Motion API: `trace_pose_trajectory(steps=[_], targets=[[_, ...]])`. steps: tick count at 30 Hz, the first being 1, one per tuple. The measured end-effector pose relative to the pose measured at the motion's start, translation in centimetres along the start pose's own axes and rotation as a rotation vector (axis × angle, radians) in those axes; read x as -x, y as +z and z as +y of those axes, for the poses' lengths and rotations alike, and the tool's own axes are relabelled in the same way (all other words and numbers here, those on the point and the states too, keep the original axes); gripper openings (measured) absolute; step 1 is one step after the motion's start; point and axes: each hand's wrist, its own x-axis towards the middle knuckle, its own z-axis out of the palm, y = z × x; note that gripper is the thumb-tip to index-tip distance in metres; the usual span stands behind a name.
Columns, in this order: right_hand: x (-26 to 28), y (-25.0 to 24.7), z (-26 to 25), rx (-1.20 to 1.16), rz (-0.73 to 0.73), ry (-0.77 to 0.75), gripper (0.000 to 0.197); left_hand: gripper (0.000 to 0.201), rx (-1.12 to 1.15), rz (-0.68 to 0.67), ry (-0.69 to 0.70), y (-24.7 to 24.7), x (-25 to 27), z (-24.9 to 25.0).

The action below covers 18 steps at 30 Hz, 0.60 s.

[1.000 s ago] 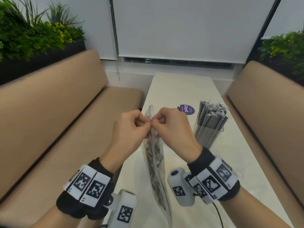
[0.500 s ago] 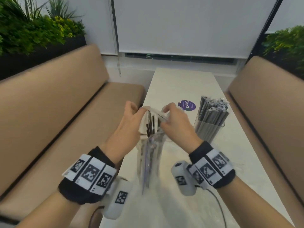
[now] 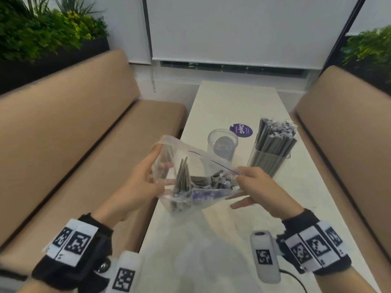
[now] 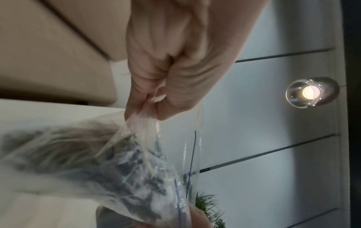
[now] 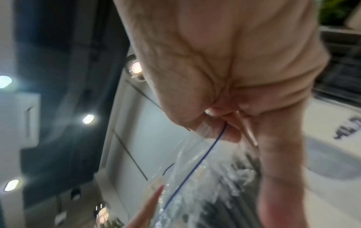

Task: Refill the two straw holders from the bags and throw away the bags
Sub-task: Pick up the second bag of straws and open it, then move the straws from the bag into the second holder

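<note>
The bag (image 3: 186, 176) mouth is now gaping wide at frame centre; left hand (image 3: 139, 185) and right hand (image 3: 258, 187) are each pinching a rim.

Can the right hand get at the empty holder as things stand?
Probably not yet: the right hand is pinching the bag rim, and the open bag sits between it and the empty holder. Freed, the way looks clear.
</note>
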Motion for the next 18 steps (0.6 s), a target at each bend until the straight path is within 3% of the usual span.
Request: trace_pose_trajectory(steps=[3, 6, 7, 9, 11, 14, 18], targets=[[0.0, 0.1, 0.6, -0.219, 0.017, -0.048, 0.024, 0.1, -0.195, 0.009, 0.045, 0.4, -0.2, -0.4], [-0.3, 0.5, 0.9, -0.279, 0.093, -0.073, 0.028, 0.102, -0.465, -0.008, -0.044, 0.5, -0.2, -1.0], [-0.4, 0.7, 1.1, -0.296, 0.12, -0.071, 0.029, 0.101, -0.41, -0.042, -0.086, 0.9, -0.1, -1.3], [-0.7, 1.3, 1.4, -0.324, 0.139, -0.021, 0.029, 0.101, -0.094, -0.127, -0.206, 2.1, 0.3, -1.3], [-0.4, 2.3, 1.5, -0.322, 0.03, 0.056, 0.022, 0.11, 0.191, -0.138, -0.271, 3.2, 0.2, -1.7], [0.6, 3.7, 1.4, -0.363, -0.195, 0.088, 0.033, 0.127, 0.381, -0.107, -0.23, 4.3, -0.2, -2.0], [0.9, 3.7, 1.4, -0.403, -0.158, -0.004, 0.045, 0.129, 0.456, -0.031, -0.178, 4.0, -0.5, -2.1]])
